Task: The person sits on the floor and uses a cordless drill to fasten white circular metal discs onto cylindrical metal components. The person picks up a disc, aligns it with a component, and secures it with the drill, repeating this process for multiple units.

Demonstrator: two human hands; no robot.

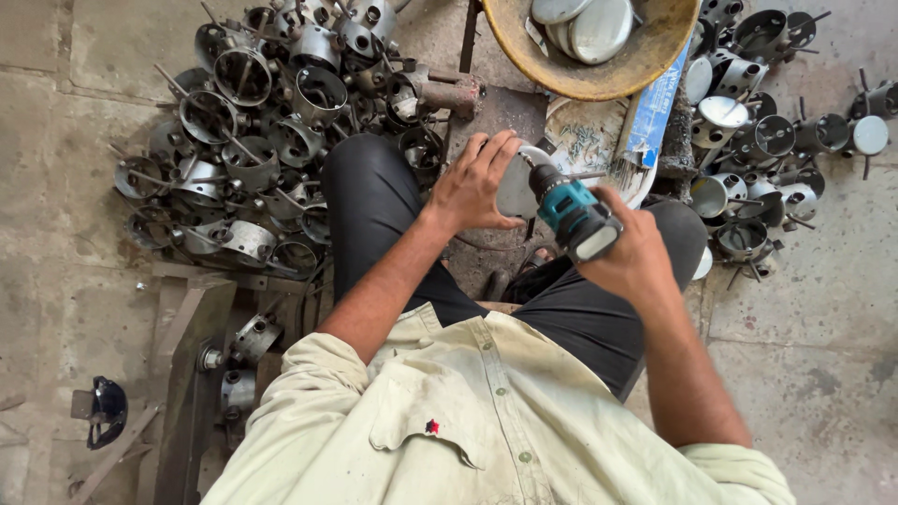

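While left hand [472,187] steadies round metal disc [516,192].

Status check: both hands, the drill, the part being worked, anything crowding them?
Right hand grips teal drill. Left hand steadies round metal part at drill tip. Metal housings piled left, more right; yellow basin ahead.

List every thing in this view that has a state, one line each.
Left hand: closed around a round grey metal piece, steadying it.
Right hand: gripping the teal cordless drill.
Teal cordless drill: tip set against the metal piece; spinning or not, cannot tell.
Yellow round basin: upright, holding flat metal discs.
Grey metal ring housings, left pile: heaped, open.
Capped metal housings, right pile: loosely heaped, several covered by discs.
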